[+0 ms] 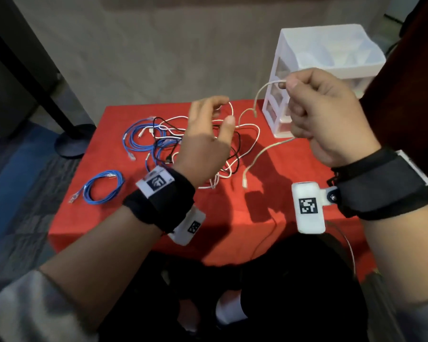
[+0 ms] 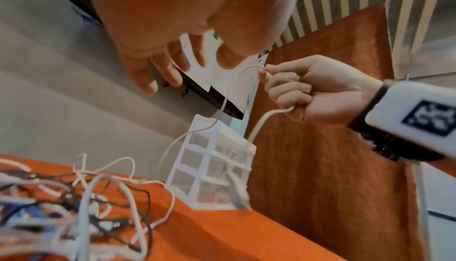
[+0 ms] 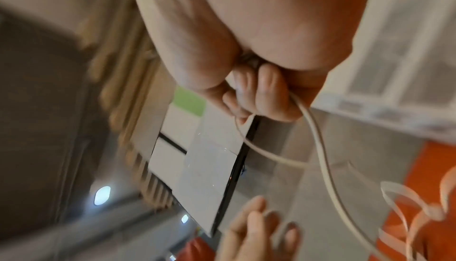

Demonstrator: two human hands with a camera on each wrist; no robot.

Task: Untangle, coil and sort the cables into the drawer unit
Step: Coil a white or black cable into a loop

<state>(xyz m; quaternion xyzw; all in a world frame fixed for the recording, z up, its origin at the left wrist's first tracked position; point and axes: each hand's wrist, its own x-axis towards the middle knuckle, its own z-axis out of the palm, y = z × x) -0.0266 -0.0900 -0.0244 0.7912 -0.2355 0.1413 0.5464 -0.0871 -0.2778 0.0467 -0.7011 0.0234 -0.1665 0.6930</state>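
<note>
My right hand (image 1: 290,90) is raised in front of the white drawer unit (image 1: 319,58) and grips a beige cable (image 1: 262,92) in its fist. One end of that cable hangs down with its plug (image 1: 245,181) just above the red table (image 1: 282,208). The other side runs down to the tangle of white, black and blue cables (image 1: 183,139). My left hand (image 1: 220,112) hovers over the tangle, fingers spread and holding nothing. The left wrist view shows the right fist (image 2: 271,78) round the cable (image 2: 259,127). A coiled blue cable (image 1: 104,187) lies apart at the front left.
The drawer unit stands at the table's back right corner, beside a dark red curtain (image 1: 405,70). A black stand base (image 1: 72,141) sits on the floor left of the table. The table's front edge is close to my lap.
</note>
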